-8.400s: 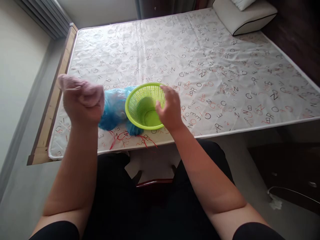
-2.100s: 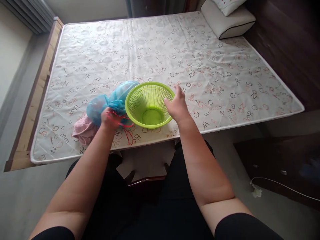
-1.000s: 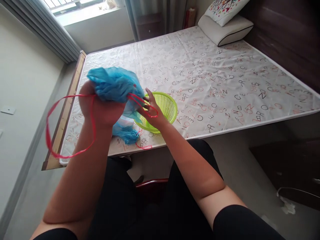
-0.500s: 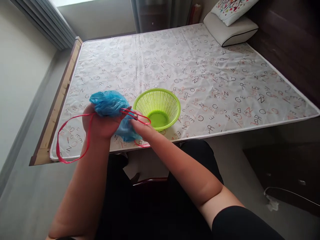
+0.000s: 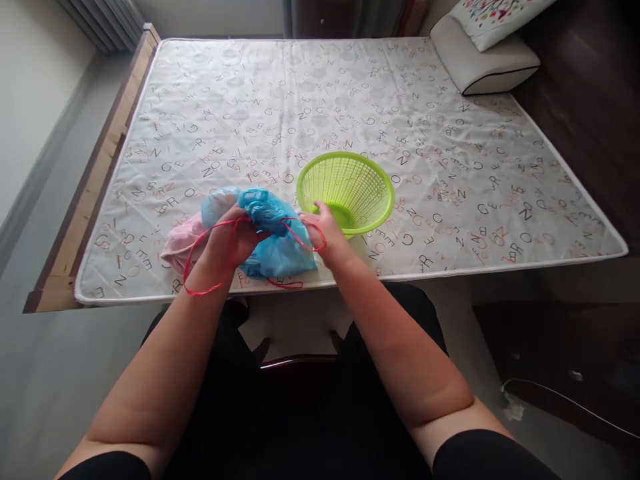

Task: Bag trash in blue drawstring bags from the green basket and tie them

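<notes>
My left hand [image 5: 233, 240] is closed around the gathered part of a thin blue plastic bag [image 5: 280, 250] at the mattress's near edge. A red drawstring [image 5: 203, 292] hangs in a loop over my left wrist. On the other side of the bag, my right hand [image 5: 324, 233] grips its edge, thumb raised, and another red loop passes over the fingers. Those fingertips are partly hidden. Behind my left hand lies a folded pink cloth [image 5: 181, 243], partly covered by pale blue plastic. Just beyond my right hand stands a green plastic basket [image 5: 383, 217], with nothing seen inside.
The mattress [image 5: 225, 120] has a letter print and a wooden bed rail [image 5: 107, 137] along its left side. A beige cushion [image 5: 480, 63] and a patterned pillow [image 5: 493, 20] sit at the far right. A white cable [image 5: 555, 390] runs low at the right.
My hands have moved apart and the bag is spread wider between them, lower over the mattress. The pink cloth has come into sight at the left. The view has tilted down.
</notes>
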Tool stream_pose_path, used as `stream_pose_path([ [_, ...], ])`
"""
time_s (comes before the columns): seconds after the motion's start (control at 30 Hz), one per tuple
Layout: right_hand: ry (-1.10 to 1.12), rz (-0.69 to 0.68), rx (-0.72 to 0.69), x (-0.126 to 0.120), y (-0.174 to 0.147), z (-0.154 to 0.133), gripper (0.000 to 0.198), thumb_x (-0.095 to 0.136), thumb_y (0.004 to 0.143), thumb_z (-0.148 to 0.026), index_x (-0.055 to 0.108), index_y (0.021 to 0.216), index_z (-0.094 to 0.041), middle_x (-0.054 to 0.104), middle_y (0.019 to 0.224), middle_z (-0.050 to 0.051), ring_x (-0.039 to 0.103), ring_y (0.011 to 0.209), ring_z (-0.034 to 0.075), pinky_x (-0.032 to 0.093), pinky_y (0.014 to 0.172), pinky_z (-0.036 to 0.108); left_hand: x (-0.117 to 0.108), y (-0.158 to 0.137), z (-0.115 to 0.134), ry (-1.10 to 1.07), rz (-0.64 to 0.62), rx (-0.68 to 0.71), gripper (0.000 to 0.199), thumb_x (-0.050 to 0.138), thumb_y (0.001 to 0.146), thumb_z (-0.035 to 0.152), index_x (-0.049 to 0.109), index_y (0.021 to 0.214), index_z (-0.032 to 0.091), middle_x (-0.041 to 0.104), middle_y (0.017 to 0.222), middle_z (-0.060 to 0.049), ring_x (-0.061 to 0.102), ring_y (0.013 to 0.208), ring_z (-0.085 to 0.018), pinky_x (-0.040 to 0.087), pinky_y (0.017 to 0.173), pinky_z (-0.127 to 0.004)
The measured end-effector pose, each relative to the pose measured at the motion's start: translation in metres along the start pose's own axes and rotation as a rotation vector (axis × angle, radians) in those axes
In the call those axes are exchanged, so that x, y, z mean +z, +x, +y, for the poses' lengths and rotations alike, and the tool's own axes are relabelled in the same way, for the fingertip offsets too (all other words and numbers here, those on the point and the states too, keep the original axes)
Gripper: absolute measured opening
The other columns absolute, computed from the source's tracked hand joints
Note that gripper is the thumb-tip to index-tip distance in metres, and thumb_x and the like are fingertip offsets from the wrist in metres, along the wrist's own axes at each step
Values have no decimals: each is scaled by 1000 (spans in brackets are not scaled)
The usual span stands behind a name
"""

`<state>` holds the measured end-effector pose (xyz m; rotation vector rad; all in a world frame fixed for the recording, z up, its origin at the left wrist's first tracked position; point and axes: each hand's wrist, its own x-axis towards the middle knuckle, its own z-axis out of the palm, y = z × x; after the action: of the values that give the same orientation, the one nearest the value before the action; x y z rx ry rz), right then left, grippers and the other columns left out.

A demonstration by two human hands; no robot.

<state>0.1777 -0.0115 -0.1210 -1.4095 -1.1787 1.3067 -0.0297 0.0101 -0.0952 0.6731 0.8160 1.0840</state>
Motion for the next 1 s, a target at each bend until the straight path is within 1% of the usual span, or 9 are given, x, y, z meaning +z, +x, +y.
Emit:
stream_pose_path([
  [0.07, -21, 11, 166, -19, -4, -13, 58, 60, 97, -32, 50, 152, -19, 79, 112, 10, 75, 78, 22, 63, 70, 37, -7, 4, -2, 22, -34, 6, 11, 75, 88, 29, 70, 95, 21, 77, 90, -4, 77, 87, -22, 69, 87, -41],
  [0.17, -118, 20, 46, -35, -14, -37, 31, 60, 96, -28, 66, 126, -23, 76, 95, 3, 63, 59, 14, 56, 61, 32, -14, 7, -2, 109, -62, -19, 17, 81, 89, 32, 72, 97, 20, 75, 87, -3, 76, 80, -19, 69, 82, -37],
  [0.27, -223, 140, -273, -26, -22, -51, 16, 58, 101, -33, 68, 109, -24, 72, 92, 2, 64, 70, 15, 57, 73, 34, -15, 5, 0, 215, -112, -90, 29, 88, 88, 36, 76, 109, 20, 78, 98, -5, 78, 85, -18, 67, 77, -30],
  [0.4, -388, -1, -485, 7, -17, -39, 12, 71, 96, -32, 67, 104, -23, 72, 110, 7, 68, 100, 23, 57, 96, 43, -17, 2, -3, 301, -187, -62, 46, 97, 77, 33, 77, 117, 21, 80, 110, -8, 78, 91, -18, 63, 75, -24],
  [0.5, -290, -42, -380, 24, -9, -14, 28, 78, 93, -35, 65, 116, -25, 71, 116, 7, 68, 106, 24, 59, 97, 44, -21, 4, -7, 398, -196, 56, 57, 101, 73, 34, 74, 122, 22, 79, 107, -8, 78, 94, -21, 64, 80, -29],
  [0.63, 25, -197, -121, 32, -7, 12, 56, 85, 87, -51, 60, 131, -28, 71, 107, 4, 69, 92, 20, 62, 84, 39, -28, 8, -10, 566, -106, 221, 65, 96, 79, 31, 68, 137, 24, 76, 105, -7, 77, 91, -22, 64, 79, -32],
  [0.77, 182, -224, -45, 39, -8, 28, 53, 86, 84, -59, 65, 120, -27, 70, 101, 2, 67, 90, 18, 61, 80, 35, -35, 9, -13, 697, 11, 291, 80, 91, 79, 18, 59, 150, 34, 70, 134, -10, 76, 96, -21, 65, 80, -33],
  [0.87, 172, -153, -55, 45, -5, 34, 46, 85, 84, -59, 65, 108, -25, 69, 100, 2, 64, 88, 16, 59, 80, 33, -38, 9, -15, 765, 150, 317, 67, 94, 73, 17, 67, 133, 27, 70, 131, -10, 73, 98, -20, 63, 80, -29],
  [1.0, 152, -128, -67, 43, -5, 35, 41, 84, 87, -54, 62, 106, -25, 69, 103, 1, 64, 87, 15, 60, 80, 32, -32, 8, -16, 765, 135, 173, 23, 90, 82, 29, 71, 89, 19, 67, 80, -4, 67, 82, -18, 57, 72, -27],
])
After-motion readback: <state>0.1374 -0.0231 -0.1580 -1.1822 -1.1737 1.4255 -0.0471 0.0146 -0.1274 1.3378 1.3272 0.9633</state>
